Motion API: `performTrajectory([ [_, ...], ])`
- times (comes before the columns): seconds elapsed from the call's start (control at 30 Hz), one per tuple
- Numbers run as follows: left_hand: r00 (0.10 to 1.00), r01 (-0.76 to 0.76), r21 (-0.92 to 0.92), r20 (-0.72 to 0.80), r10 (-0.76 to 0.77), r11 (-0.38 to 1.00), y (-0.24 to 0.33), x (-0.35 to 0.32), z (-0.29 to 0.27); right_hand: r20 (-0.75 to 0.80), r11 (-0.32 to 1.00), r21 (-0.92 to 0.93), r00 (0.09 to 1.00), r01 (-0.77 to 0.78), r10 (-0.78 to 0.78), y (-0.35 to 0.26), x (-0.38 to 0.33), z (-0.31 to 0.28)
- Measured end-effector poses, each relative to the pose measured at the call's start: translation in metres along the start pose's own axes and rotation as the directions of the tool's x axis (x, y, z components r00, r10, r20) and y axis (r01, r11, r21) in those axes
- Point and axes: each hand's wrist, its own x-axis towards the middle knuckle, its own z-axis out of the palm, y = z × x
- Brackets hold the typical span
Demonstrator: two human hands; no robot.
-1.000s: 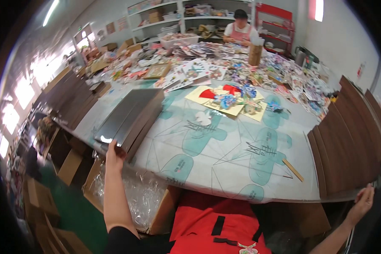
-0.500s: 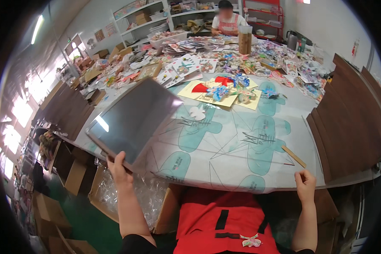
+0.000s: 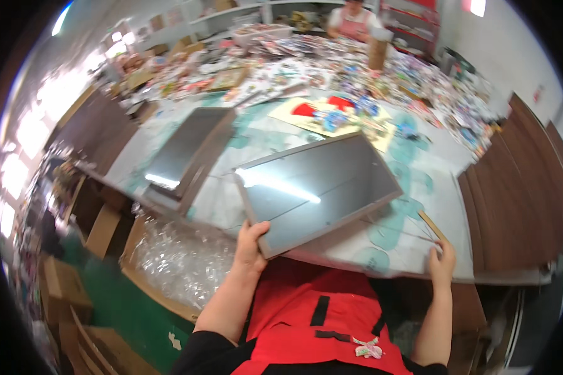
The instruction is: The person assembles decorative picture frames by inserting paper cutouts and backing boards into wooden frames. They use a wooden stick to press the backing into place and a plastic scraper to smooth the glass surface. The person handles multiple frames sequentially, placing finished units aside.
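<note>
My left hand (image 3: 251, 247) grips the near left corner of a shallow frame (image 3: 328, 190) with a glossy dark panel, held tilted over the table's near middle. Light reflects in a white streak across the panel. A second dark-panelled frame (image 3: 191, 147) lies on the table to the left. My right hand (image 3: 443, 259) is at the table's near right edge, its fingers closed at the near end of a thin wooden stick (image 3: 431, 224). Beyond the held frame, yellow cards (image 3: 297, 114) carry red and blue paper pieces.
Brown boards (image 3: 513, 194) stand stacked at the right edge, with more brown panels (image 3: 100, 134) at the left. Heaps of colourful paper pieces (image 3: 331, 59) cover the far table. A person (image 3: 353, 24) is behind them. A carton of clear plastic (image 3: 181, 262) stands below the left edge.
One frame now rests on the table at left, and my left hand holds another in the middle. My right hand has moved up to the stick. The view has shifted.
</note>
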Motion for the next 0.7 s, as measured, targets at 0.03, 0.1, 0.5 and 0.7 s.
performTrajectory([
  [0.03, 0.999, 0.002, -0.011, 0.035, -0.001, 1.0, -0.002, -0.004, -0.004, 0.007, 1.0, -0.025, 1.0, 0.016, -0.016, -0.004, 0.005, 0.004],
  [0.1, 0.999, -0.012, 0.045, -0.034, 0.014, 0.999, -0.012, 0.0, -0.012, 0.001, 0.998, -0.048, 0.999, -0.04, 0.04, -0.006, 0.009, 0.003],
  [0.5, 0.989, 0.142, 0.273, -0.075, -0.126, 0.952, -0.007, 0.007, -0.031, -0.009, 0.974, -0.195, 0.993, -0.116, 0.117, 0.024, 0.053, 0.014],
  [0.7, 0.975, 0.22, 0.296, -0.055, -0.214, 0.93, 0.011, 0.003, -0.059, -0.131, 0.79, -0.515, 0.941, -0.334, 0.312, 0.045, 0.061, 0.0],
])
